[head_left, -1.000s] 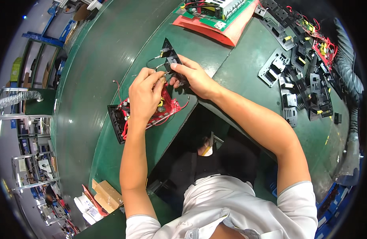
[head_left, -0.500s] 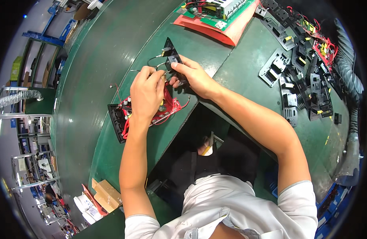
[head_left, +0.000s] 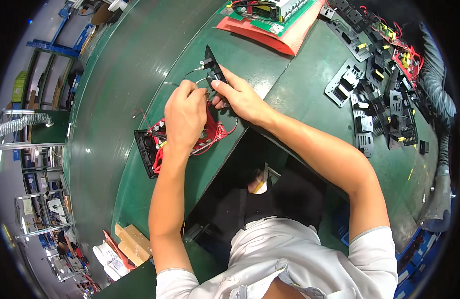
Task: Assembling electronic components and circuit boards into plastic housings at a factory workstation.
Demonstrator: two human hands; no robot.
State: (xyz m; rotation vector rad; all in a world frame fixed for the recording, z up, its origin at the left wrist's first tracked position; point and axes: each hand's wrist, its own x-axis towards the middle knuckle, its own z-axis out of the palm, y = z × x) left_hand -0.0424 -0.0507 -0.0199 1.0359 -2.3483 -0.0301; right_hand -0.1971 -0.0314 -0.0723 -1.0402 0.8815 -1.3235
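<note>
My right hand is closed around a black panel, which it holds tilted up on edge above the bench. Beside it, my left hand is closed, its fingertips pinched at the thin wires by the panel's inner side. What exactly sits between those fingertips is too small to tell; a wire seems to be there. Below the left hand lies a red circuit board with red and dark wires, partly hidden by that hand. A black end panel stands at the board's left end.
A green circuit board with a metal-cased unit rests on an orange-red sheet at the far side. Several black panels are heaped at the right, beside a grey flexible hose. Cardboard pieces lie at lower left.
The black panel has turned slightly more edge-on and shifted a little left with my right hand. My left hand stays pinched near the same wires, barely moved.
</note>
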